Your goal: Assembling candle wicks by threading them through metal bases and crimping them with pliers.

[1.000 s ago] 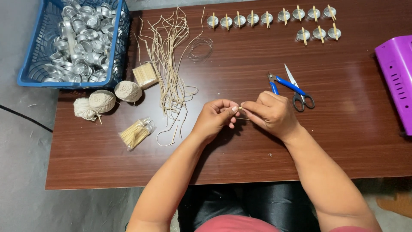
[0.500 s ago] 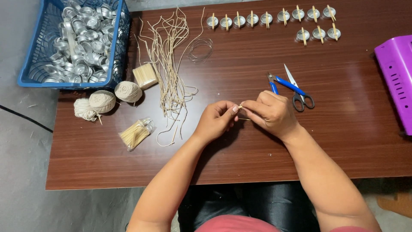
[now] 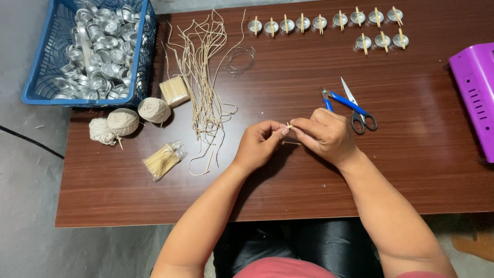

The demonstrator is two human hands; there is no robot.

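Table (image 3: 411, 170): blue basket (image 3: 36, 87) of metal cups at far-left corner, purple box (image 3: 476, 92) at right edge. Near front edge, centre: left hand (image 3: 260, 144) and right hand (image 3: 327, 135), fingertips together, pinching a small stick (image 3: 288, 125). Vs. 1 s ago: no visible shift, hands stayed put w/ same grip. Scissors (image 3: 360, 110) just beyond right hand.

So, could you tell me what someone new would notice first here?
Probably the two hands meeting mid-table, the left hand and right hand pinching a small wick piece between their fingertips. Next, the blue basket of metal cups at the far left corner, and the loose wick strands fanned beside it.
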